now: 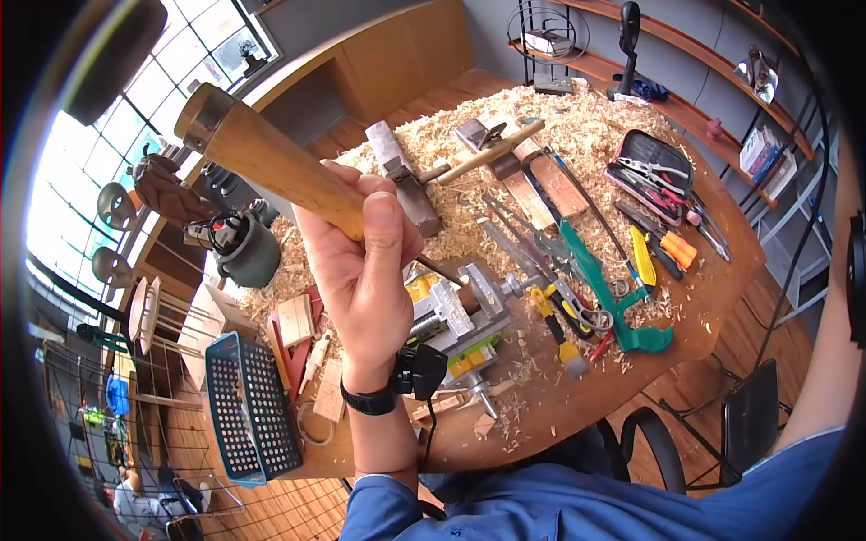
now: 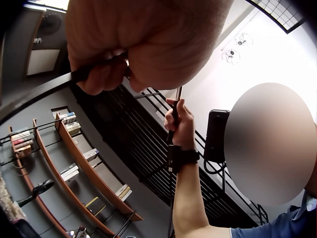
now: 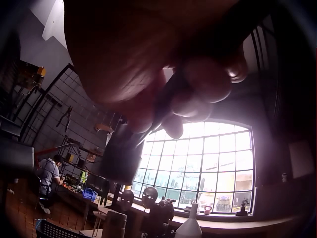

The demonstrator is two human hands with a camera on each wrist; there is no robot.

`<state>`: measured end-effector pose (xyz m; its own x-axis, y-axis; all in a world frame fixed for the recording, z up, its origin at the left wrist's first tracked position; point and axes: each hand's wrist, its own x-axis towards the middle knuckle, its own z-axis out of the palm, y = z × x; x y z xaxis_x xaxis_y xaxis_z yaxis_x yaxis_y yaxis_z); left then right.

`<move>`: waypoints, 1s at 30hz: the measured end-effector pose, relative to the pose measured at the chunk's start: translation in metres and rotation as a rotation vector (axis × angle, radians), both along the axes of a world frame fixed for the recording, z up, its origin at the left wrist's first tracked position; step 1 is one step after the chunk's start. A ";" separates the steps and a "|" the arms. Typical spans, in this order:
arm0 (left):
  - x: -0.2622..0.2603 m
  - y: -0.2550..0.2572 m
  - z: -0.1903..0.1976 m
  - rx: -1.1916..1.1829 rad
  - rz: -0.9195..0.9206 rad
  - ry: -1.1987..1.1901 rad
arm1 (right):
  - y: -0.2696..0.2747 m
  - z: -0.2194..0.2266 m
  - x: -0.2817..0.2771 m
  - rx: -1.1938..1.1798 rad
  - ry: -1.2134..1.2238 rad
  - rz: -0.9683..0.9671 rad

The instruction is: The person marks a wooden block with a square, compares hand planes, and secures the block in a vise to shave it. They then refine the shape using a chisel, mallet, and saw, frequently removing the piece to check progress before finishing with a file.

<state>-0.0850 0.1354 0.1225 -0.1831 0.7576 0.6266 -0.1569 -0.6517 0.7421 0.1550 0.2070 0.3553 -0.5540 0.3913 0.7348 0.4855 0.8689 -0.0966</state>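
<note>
My left hand [image 1: 361,261] is raised over the bench and grips a chisel [image 1: 280,162] by its thick wooden handle, which has a metal hoop near its end. In the left wrist view the left hand [image 2: 143,44] is curled round the tool, and its long dark blade [image 2: 39,96] runs out to the left. My right hand [image 2: 182,126] is held high, outside the head view. Its fingers wrap a dark tool with a thick end [image 3: 121,156], backlit in the right wrist view; I cannot tell its kind.
Below the left hand sits a metal vise [image 1: 460,316]. Wood shavings [image 1: 577,135] cover the bench, with planes [image 1: 401,180], a green saw [image 1: 604,288], a tool pouch [image 1: 654,171] and pliers around. A teal basket [image 1: 248,410] stands at the left edge. A window [image 3: 198,168] lies beyond.
</note>
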 end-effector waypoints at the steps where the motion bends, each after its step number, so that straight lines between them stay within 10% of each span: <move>1: -0.001 0.000 0.000 0.010 -0.014 0.010 | 0.001 -0.001 0.000 -0.001 0.000 0.000; 22: 0.002 0.000 -0.001 0.058 -0.021 0.046 | 0.007 -0.046 0.024 -0.039 0.148 0.004; 30: 0.003 0.001 -0.003 0.127 -0.016 -0.010 | -0.013 -0.149 0.044 -0.344 0.724 0.027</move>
